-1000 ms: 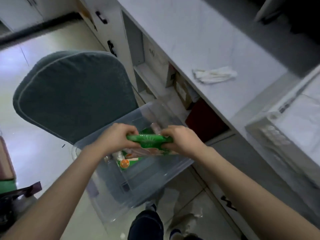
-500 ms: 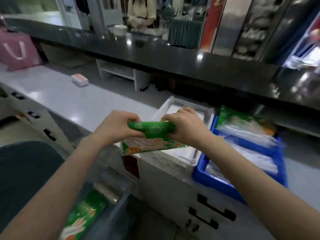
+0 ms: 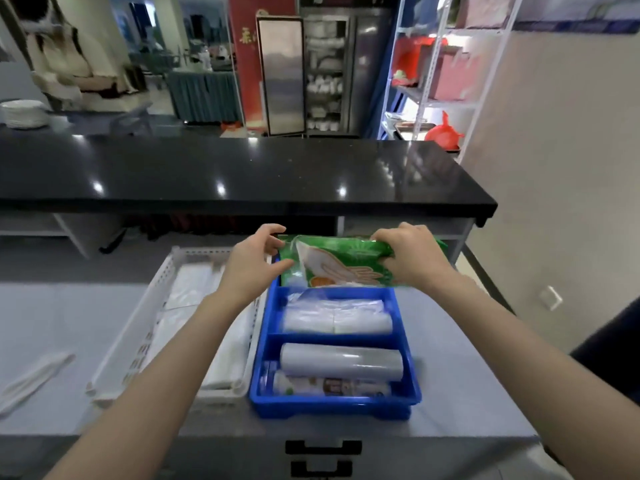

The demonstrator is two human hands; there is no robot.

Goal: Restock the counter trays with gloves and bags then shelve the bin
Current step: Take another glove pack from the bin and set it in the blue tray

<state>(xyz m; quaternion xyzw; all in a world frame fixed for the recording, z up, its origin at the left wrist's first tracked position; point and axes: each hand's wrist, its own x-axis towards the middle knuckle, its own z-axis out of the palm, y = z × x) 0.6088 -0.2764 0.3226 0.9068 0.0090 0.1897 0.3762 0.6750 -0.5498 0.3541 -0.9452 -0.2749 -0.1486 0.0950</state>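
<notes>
A green pack of gloves (image 3: 341, 261) with a hand printed on it hangs over the far compartment of the blue tray (image 3: 266, 344). My right hand (image 3: 410, 258) grips its right end. My left hand (image 3: 254, 261) is at its left end, thumb under the corner and fingers spread. The tray's middle compartment holds a roll of clear bags (image 3: 337, 320); the near one holds another roll (image 3: 341, 362) and a printed pack. To the left stands a white basket tray (image 3: 138, 344) with flat white bags inside. The bin is out of view.
Both trays rest on a pale counter (image 3: 52, 327) above drawers with black handles (image 3: 323, 446). A folded white item (image 3: 33, 377) lies at the left. Behind runs a raised black counter (image 3: 225, 171); a wall and metal shelving (image 3: 446, 71) stand at the right.
My view swung up from the clear bin on the floor to the counter. Both hands carried the green glove pack from the bin to above the blue tray's far compartment.
</notes>
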